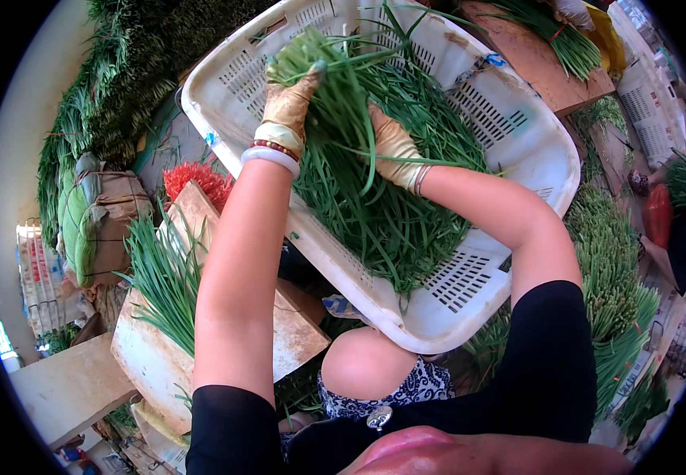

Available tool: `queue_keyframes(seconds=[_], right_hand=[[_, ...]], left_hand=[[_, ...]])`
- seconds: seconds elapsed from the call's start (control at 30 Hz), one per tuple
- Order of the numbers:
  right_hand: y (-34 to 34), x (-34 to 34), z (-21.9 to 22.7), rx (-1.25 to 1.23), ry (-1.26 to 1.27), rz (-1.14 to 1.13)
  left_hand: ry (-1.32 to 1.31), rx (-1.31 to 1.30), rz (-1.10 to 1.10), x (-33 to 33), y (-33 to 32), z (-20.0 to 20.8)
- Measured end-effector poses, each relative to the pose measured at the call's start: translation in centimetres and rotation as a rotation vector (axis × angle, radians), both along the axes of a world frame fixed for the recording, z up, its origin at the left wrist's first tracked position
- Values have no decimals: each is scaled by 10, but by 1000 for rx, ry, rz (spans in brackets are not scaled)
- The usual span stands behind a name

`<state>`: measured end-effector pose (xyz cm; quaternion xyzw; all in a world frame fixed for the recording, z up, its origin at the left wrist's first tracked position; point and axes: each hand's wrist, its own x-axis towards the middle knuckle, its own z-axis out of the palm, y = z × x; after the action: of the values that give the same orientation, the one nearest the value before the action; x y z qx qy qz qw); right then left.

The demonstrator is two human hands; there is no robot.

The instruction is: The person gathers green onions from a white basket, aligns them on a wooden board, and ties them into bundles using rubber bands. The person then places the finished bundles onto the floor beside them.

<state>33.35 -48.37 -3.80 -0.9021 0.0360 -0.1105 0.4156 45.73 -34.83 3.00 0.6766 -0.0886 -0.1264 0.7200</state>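
A long white plastic crate (323, 237) with slotted walls stands tilted before my knees. Loose garlic chives (406, 214) with long flat green leaves lie heaped in it. Over its far left part, my left hand (289, 107), in a stained pale glove, is closed round a thick bunch of garlic chives (311, 59), cut ends upward and leaves hanging down. My right hand (394, 146), gloved too, is closed on the leaves at the bunch's right side. Leaves hide part of its fingers.
Garlic chives (161, 277) and red ties (198, 184) lie on a board (141, 332) at left. Bundled greens (113, 71) are piled far left, more bundles (612, 269) at right. Another person's gloved hand (574, 12) is near a tied bunch (568, 47) far right.
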Motion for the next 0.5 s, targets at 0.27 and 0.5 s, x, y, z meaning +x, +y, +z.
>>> queue_keyframes(seconds=[0.27, 0.5], right_hand=[[21, -15, 35, -541, 272, 266], [-57, 30, 166, 466, 286, 381]], left_hand=[[226, 39, 183, -11, 10, 3], [215, 12, 199, -13, 13, 0]])
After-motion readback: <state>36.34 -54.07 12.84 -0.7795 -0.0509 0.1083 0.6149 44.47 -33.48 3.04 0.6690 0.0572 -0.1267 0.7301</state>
